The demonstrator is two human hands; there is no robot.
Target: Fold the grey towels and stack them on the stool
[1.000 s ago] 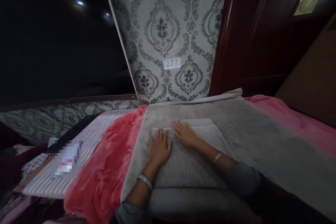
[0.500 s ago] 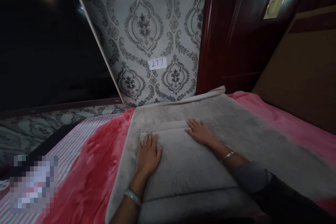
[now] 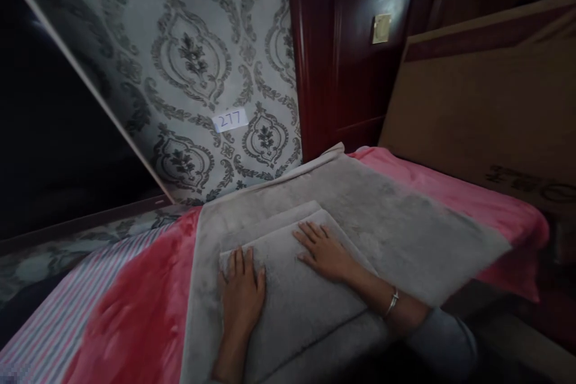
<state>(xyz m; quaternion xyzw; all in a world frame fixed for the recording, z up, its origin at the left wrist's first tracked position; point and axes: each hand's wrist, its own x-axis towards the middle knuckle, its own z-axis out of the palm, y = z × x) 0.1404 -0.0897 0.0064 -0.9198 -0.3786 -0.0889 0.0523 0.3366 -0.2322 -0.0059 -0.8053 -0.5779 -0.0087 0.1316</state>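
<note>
A folded piece of grey plush fabric (image 3: 290, 306) lies on a larger spread of grey plush cloth (image 3: 382, 222). Its far edge shows stacked layers, and a dark crease crosses its near part. My left hand (image 3: 243, 294) rests flat near the folded piece's far left corner, fingers spread. Palm down on the right part of the same piece is my right hand (image 3: 324, 252), also with its fingers apart. Neither hand grips anything. Under the grey cloth a red and pink plush blanket (image 3: 135, 300) shows at both sides.
A striped sheet (image 3: 67, 306) shows at the left. Behind it stands a large dark screen (image 3: 49, 132). A numbered label (image 3: 230, 120) is stuck to the patterned wall (image 3: 193, 60). At the right, a big cardboard box (image 3: 477, 102) leans near a dark red door panel (image 3: 351, 84).
My view has swung to the right, showing more of the box and the cloth's right edge. My right hand has slid nearer on the folded fabric, off its far edge. Both hands stay flat.
</note>
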